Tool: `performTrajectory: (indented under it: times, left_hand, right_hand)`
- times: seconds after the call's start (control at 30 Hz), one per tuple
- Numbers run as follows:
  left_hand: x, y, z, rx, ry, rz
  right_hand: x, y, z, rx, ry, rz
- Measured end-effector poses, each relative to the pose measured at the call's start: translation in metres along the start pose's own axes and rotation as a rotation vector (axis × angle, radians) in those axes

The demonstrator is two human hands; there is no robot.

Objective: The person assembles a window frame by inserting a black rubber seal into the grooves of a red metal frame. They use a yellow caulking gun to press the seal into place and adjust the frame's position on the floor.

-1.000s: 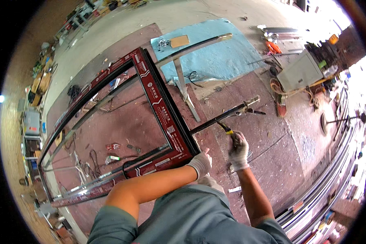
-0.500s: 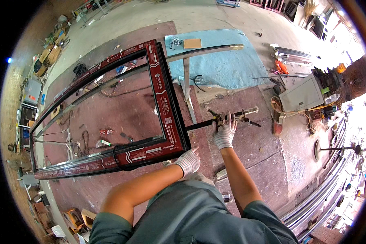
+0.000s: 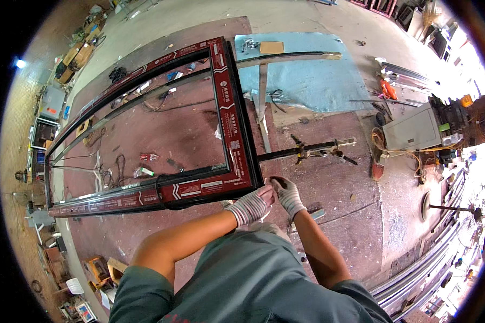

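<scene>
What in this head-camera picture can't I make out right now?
- Head view: whether the left hand and right hand hold anything small; their curled fingers hide it.
- Head view: what the person stands on; the grey-green shirt blocks it.
- Head view: what the little pieces on the blue sheet are; too small.
- Head view: what lies beyond the upper-right opening; bright glare washes it out.

Gloved hands (image 3: 252,205) (image 3: 288,198): two
Red-and-black frames (image 3: 230,118) by the hands: one
Blue sheets (image 3: 318,81): one
Tan rectangles (image 3: 271,47) on the sheet: one
Long bars (image 3: 277,154) jutting right of the frame: two
</scene>
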State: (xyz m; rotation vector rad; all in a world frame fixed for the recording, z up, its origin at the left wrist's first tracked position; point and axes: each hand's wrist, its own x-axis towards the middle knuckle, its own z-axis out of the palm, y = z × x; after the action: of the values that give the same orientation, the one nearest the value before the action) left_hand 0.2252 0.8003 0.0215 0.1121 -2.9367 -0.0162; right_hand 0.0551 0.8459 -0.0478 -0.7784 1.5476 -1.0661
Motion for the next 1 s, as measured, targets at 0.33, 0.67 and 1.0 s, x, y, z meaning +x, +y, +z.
performTrajectory:
  times: [0.33,0.67,1.0]
  left_hand:
    - [-0.033,0.009,-0.006,-0.099,-0.049,-0.152]
    - [-0.073,0.034,-0.002,-0.864,0.048,-0.564]
    - [-0.046,0.082,0.077,-1.396,0.062,-1.231]
  right_hand:
    - [-0.012,-0.020,0.010,0.311,-0.332,0.503]
    - [-0.031,-0.027,0.002,0.353,-0.207,0.473]
    - [0.003,-0.025,-0.009,-0.046,-0.347,0.524]
